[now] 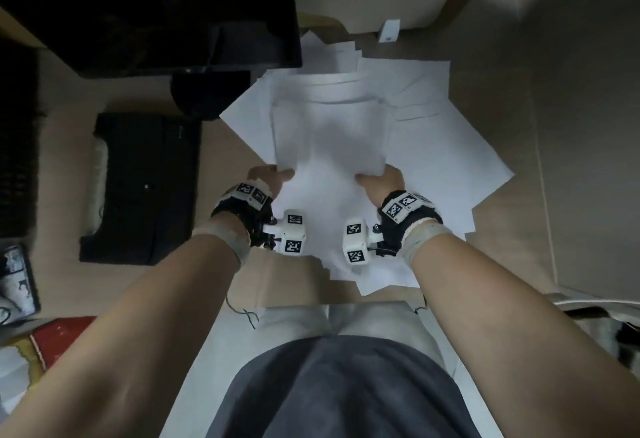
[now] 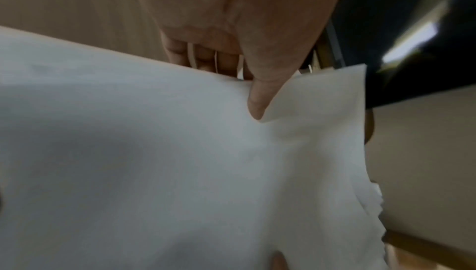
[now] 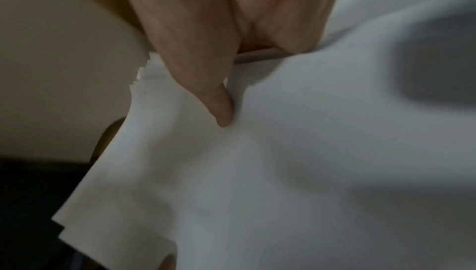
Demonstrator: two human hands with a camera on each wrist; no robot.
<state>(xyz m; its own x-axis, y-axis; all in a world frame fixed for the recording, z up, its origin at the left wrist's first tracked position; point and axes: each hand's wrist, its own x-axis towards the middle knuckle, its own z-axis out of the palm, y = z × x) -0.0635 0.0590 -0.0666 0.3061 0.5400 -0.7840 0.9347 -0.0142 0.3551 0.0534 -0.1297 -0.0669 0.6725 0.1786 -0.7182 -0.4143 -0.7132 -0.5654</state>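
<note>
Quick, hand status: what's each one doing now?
Left hand: grips the paper stack at its left edge, thumb on top.
Right hand: grips the paper stack at its right edge, thumb on top.

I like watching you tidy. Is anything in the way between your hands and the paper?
Nothing visible. The left hand and the right hand pinch the paper stack at its near edge, thumbs on top, fingers underneath.

- A light wooden desk (image 1: pixel 214 160) seen from above, its bare top showing left of the paperwork.
- White paper sheets (image 1: pixel 433 146) lie fanned across its middle and right, overlapping at odd angles.
- A black box-shaped device (image 1: pixel 145 188) sits flat on the left, just clear of the sheets.
- A round black stand base (image 1: pixel 207 91) rests farther back, just beside one sheet's corner.
- A small white card (image 1: pixel 389 31) sits at the far edge.
</note>
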